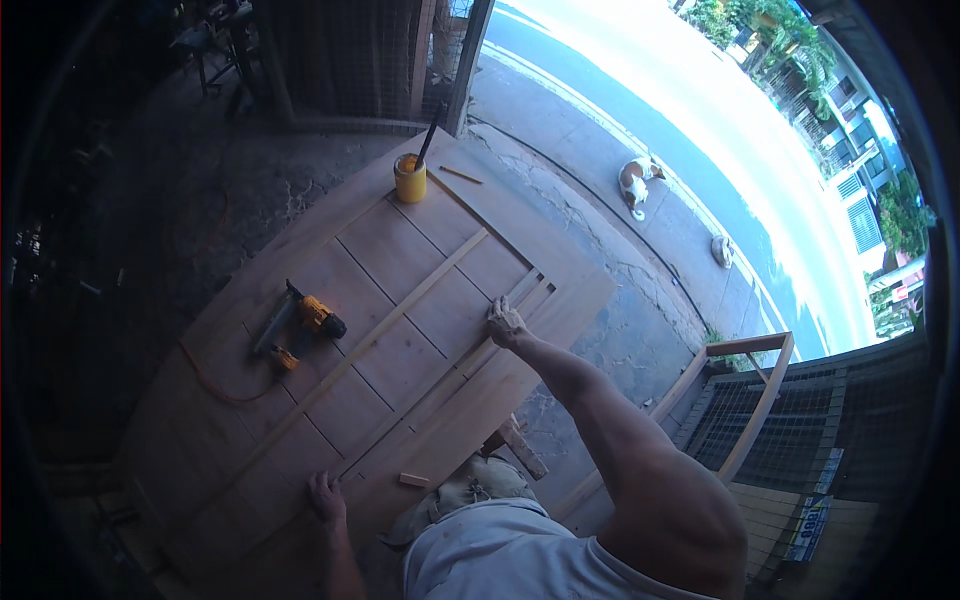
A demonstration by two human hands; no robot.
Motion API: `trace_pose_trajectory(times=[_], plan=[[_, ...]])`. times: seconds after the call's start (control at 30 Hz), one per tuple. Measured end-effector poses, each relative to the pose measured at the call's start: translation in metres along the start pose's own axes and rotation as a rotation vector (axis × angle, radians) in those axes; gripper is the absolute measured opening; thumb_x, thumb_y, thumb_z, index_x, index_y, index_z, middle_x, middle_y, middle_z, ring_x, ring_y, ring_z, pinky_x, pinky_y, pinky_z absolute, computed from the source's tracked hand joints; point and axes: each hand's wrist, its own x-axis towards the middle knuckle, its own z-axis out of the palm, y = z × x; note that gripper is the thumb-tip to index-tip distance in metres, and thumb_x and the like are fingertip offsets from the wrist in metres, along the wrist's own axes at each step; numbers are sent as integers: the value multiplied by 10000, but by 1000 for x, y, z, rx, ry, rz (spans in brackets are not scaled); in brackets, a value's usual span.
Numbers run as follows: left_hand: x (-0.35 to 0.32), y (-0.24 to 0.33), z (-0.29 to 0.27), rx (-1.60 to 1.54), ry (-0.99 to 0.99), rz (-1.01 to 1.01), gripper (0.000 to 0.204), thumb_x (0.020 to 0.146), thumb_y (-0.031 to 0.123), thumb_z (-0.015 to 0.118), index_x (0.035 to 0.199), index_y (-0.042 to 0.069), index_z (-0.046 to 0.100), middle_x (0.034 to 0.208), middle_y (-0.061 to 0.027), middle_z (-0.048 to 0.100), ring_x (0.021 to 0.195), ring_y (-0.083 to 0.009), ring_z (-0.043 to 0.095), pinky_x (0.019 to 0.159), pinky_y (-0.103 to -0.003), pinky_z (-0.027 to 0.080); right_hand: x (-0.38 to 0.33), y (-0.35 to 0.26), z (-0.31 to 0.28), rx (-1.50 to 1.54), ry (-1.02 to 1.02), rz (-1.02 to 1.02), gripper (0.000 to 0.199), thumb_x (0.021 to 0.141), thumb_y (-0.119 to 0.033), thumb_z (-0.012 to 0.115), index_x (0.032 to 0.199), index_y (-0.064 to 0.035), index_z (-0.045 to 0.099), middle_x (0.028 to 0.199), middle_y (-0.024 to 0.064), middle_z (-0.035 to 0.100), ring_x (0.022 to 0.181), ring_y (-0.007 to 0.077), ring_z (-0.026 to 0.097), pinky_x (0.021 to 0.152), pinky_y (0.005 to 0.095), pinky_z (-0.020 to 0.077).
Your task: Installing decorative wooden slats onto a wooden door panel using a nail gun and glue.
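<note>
A large wooden panel [390, 255], scored with dark lines and carrying thin strips, lies before me on a work surface. My right hand [506, 322] is on its right half, fingers bent over a pale wooden strip [470, 361]; their undersides are hidden. Near the panel's close edge, my left hand [325, 497] rests low with fingers somewhat apart, by the lower end of a long dark line. Another long strip [410, 303] runs across the panel's middle. A small wood block [413, 480] sits between me and the panel.
On the panel's left lies a yellow-black power tool [315, 318] with an orange cord [215, 390]. A yellow container [410, 180] holding a dark stick stands at the far end beside a pencil-like stick [461, 174]. A wooden frame [750, 400] stands right; a dog [637, 185] lies outside.
</note>
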Motion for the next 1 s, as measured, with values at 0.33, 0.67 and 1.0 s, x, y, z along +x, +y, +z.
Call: trace_pose_trajectory(times=[0.33, 0.67, 1.0], plan=[[-87, 37, 25, 75, 344, -54, 702, 963, 261, 796, 1572, 69, 505, 1637, -226, 450, 1508, -454, 414, 1242, -565, 374, -74, -45, -16, 319, 290, -98, 548, 916, -67, 608, 1421, 124, 516, 1584, 379, 417, 1532, 539, 377, 1196, 568, 440], [-138, 193, -96, -816, 153, 164, 456, 1074, 433, 639, 920, 13, 723, 801, -128, 727, 769, -274, 723, 843, -427, 592, -291, -85, 41, 490, 206, -30, 567, 919, -106, 629, 1455, 61, 548, 1564, 354, 438, 1490, 516, 427, 1173, 568, 465], [-268, 380, -357, -954, -841, 1926, 566, 1012, 587, 641, 887, 44, 741, 867, -97, 779, 932, -285, 800, 1039, -526, 594, -401, -137, 46, 690, -151, 358, 495, 954, -165, 612, 1414, 19, 610, 1426, 321, 520, 1369, 509, 536, 1080, 564, 523]])
